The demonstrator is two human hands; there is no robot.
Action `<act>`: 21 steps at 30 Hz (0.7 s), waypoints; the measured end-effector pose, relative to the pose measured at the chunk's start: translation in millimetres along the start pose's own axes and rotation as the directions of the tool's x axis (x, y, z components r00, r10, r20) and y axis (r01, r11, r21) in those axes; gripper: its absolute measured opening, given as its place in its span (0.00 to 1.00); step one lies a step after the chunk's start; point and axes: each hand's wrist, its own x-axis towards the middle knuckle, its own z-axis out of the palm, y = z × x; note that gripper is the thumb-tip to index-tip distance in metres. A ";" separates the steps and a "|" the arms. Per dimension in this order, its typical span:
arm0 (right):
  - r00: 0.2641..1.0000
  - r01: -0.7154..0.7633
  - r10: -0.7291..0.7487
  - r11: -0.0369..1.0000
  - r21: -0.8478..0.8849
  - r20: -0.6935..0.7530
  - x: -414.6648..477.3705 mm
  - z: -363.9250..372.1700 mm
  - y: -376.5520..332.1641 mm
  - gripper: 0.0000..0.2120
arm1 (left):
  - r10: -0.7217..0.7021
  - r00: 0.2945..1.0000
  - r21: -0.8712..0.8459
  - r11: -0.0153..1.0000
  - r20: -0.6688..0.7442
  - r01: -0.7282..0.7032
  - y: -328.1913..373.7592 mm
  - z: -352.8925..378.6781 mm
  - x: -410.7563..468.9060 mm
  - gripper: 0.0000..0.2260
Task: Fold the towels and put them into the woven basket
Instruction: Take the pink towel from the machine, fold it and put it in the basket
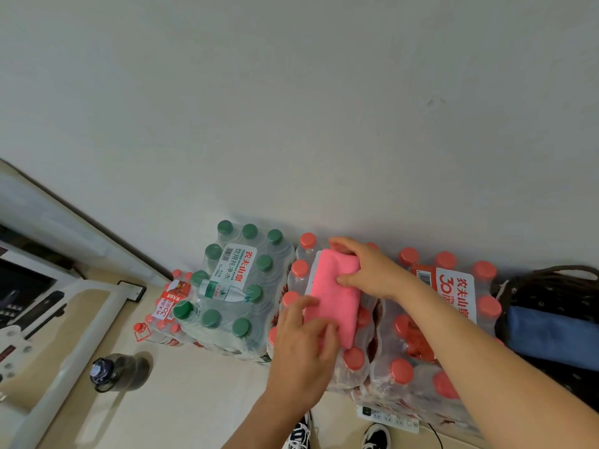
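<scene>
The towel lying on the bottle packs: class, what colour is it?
The towel is plain pink; the head view shows it best.

On my feed, the floor (201, 409) has water packs against the wall: a green-capped pack (236, 286), red-capped packs (447, 335) with the pink towel (334, 296) on top, plus a dark jug (120, 372) and a power strip (389, 416).
</scene>
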 end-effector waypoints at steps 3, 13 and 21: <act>0.999 -0.037 0.040 0.996 -0.081 0.031 1.5 -4.3 -6.5 0.29 | -0.153 0.987 -0.016 0.988 -0.046 0.153 4.9 14.4 5.7 0.08; 0.994 -0.108 0.108 0.994 -0.005 0.025 -41.8 -42.8 3.1 0.13 | -0.401 0.871 -0.759 0.461 0.285 0.460 12.7 -23.9 24.3 0.24; 0.978 -0.016 0.131 0.820 0.571 -0.160 -117.1 -67.7 3.3 0.18 | -0.257 0.933 -0.880 0.340 0.251 0.331 66.8 -21.8 46.8 0.23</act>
